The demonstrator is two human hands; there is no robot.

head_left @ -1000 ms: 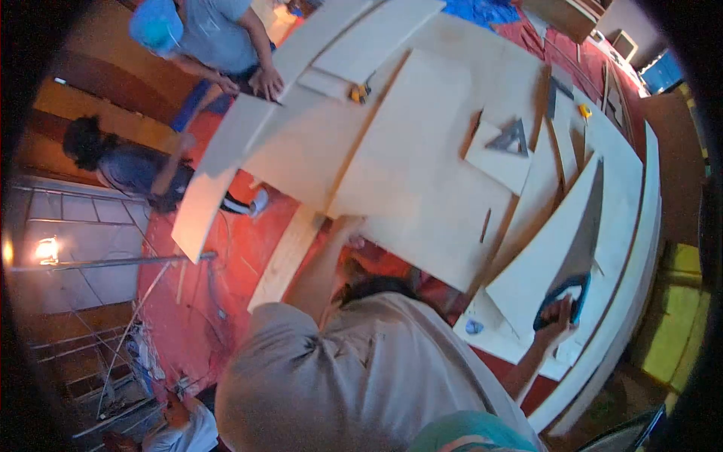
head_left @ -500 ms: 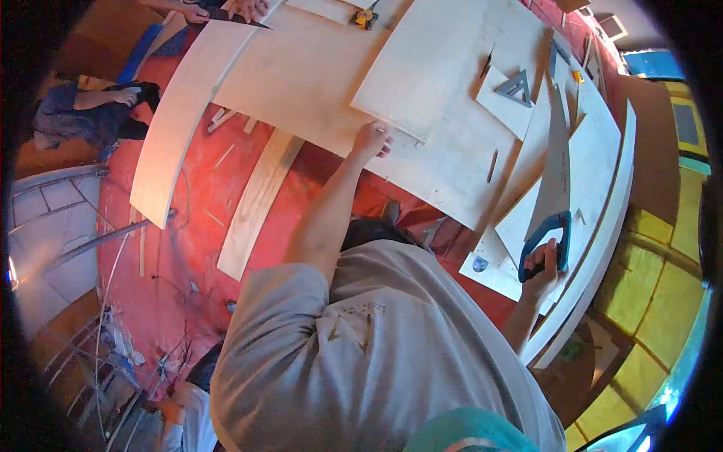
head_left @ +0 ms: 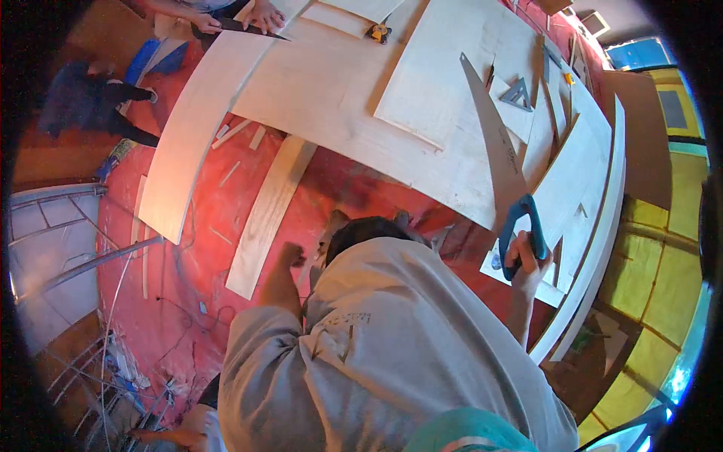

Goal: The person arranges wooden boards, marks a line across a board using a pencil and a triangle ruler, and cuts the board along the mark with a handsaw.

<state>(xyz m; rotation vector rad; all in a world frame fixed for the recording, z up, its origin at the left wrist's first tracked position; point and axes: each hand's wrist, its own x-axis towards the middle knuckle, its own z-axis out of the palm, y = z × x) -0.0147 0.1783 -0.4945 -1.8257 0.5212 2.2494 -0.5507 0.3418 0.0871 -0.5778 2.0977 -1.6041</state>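
My right hand (head_left: 529, 265) is wrapped round the dark teal handle of a handsaw (head_left: 497, 154) at the right. The long blade points away from me, over the pale boards on the worktable (head_left: 331, 98). My left hand (head_left: 292, 255) hangs low beside my body, above the red floor and near a loose wooden plank (head_left: 271, 215). Its fingers look curled, with nothing visible in them. A thick pale board (head_left: 429, 75) lies on the table, left of the saw blade.
A speed square (head_left: 517, 94) and a tape measure (head_left: 379, 32) lie on the table. Top left, another person's hands (head_left: 263, 16) are at a dark blade by a long board (head_left: 199, 132) that overhangs the table. Scraps and cords lie on the red floor (head_left: 203, 264).
My left hand has drawn back from the table edge, down toward my body. The handsaw has swung left, its blade now slanting over the boards. The person at the far left has changed posture.
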